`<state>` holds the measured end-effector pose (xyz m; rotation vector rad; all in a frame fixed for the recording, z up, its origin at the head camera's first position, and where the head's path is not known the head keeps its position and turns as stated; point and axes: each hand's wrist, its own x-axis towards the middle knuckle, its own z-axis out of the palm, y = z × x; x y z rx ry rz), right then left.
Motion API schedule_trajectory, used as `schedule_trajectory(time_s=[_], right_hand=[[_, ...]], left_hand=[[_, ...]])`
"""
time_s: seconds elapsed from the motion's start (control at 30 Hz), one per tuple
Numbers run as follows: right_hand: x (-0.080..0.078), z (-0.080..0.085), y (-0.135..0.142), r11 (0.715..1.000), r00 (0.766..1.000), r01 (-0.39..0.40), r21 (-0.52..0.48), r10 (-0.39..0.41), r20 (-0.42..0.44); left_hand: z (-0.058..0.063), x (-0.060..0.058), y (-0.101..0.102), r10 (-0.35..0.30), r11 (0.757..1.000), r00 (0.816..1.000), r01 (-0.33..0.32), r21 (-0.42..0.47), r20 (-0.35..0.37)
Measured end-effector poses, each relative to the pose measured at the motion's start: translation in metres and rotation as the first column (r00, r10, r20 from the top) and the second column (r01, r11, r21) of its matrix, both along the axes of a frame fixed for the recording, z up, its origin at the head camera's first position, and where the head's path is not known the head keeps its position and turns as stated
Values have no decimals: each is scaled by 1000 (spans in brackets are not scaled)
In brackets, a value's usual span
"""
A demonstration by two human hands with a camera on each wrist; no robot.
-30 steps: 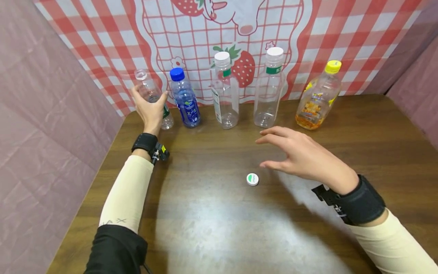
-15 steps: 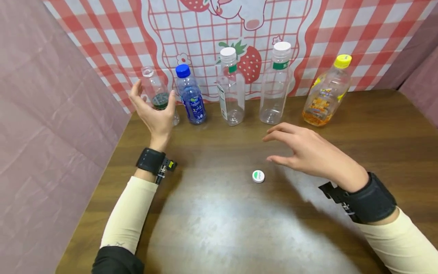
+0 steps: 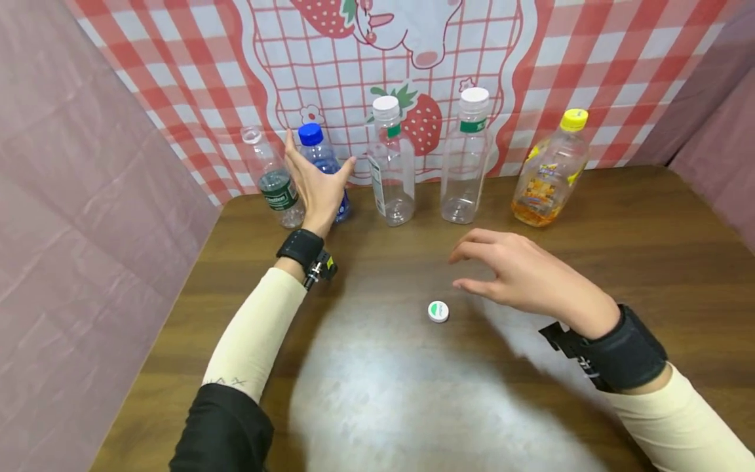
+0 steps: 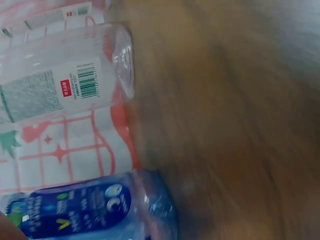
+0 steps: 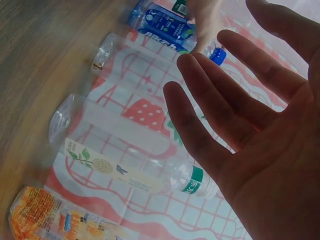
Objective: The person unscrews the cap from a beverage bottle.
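My left hand [image 3: 320, 190] is right at the blue-capped bottle [image 3: 319, 155], its thumb and fingers spread to either side and covering much of it. In the left wrist view the bottle's blue label [image 4: 80, 210] shows at the bottom, with a bit of a finger at the corner. Just left of that hand stands an uncapped clear bottle [image 3: 277, 187] with a green label. My right hand [image 3: 519, 272] hovers over the table with nothing in it; its fingers look straight in the right wrist view. Near its thumb a white and green bottle cap [image 3: 438, 311] lies on the wood.
Two tall clear bottles with white caps, a middle one [image 3: 394, 170] and another [image 3: 464, 167], stand along the back. Farther right is a yellow-capped bottle [image 3: 548, 174] with some orange liquid. A red-checked cloth [image 3: 596, 72] hangs behind the wooden table [image 3: 377, 367].
My left hand has come off the uncapped clear bottle and moved right to the blue-capped bottle. The uncapped bottle stays standing. My right hand has hardly moved.
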<state>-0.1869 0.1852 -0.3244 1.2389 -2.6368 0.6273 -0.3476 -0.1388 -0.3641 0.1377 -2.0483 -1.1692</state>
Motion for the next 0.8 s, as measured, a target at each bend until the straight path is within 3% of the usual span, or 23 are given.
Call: schedule_trajectory(time_s=[0.13, 0.27, 0.5, 0.63, 0.8], right_hand=[[2, 1, -2, 1000, 1000, 4, 5, -4, 12], [1, 5, -4, 1000, 1000, -1, 7, 1, 8], [0, 6, -2, 1000, 1000, 6, 13, -6, 12], [0, 3, 0, 1000, 1000, 5, 10, -5, 27], [0, 4, 3, 1000, 999, -11, -25, 12, 31]], left_hand=[[-4, -11, 0, 43, 998, 999, -42, 55, -11], [-4, -17, -1, 66, 997, 998, -66, 29, -7], [-3, -17, -5, -23, 1000, 1000, 23, -7, 4], [-4, -5, -7, -103, 994, 995, 103, 34, 12], [7, 29, -12, -214, 976, 977, 215, 44, -25]])
